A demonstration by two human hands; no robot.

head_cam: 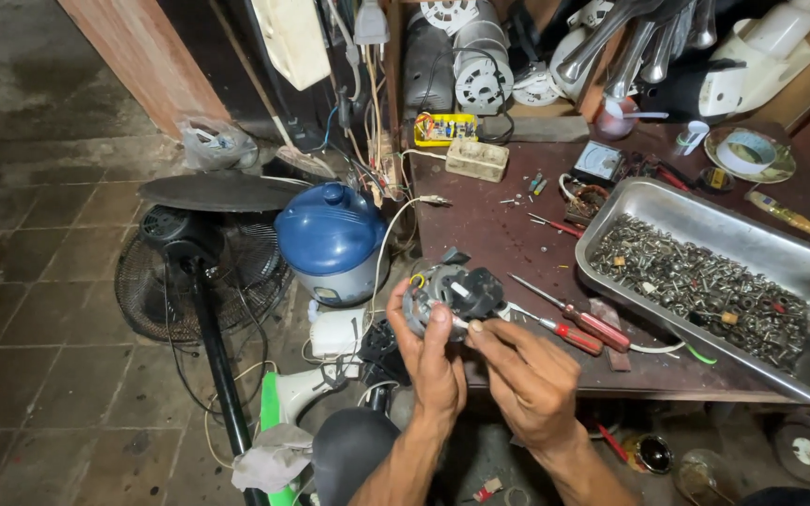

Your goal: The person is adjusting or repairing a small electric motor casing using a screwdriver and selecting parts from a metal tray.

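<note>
A small fan motor (450, 292), grey metal with a black plastic part on top and coloured wires, is held at the near left corner of the dark workbench (499, 225). My left hand (431, 361) grips it from below and from the left. My right hand (522, 370) pinches something small and pale at the motor's right side; I cannot tell what it is. Two red-handled screwdrivers (585, 328) lie on the bench just right of my hands.
A steel tray (667, 201) full of screws and nuts fills the bench's right side. A blue rice cooker (330, 239) and a black standing fan (201, 272) sit on the floor at left. Tape rolls, a meter, a switch box and wires crowd the back.
</note>
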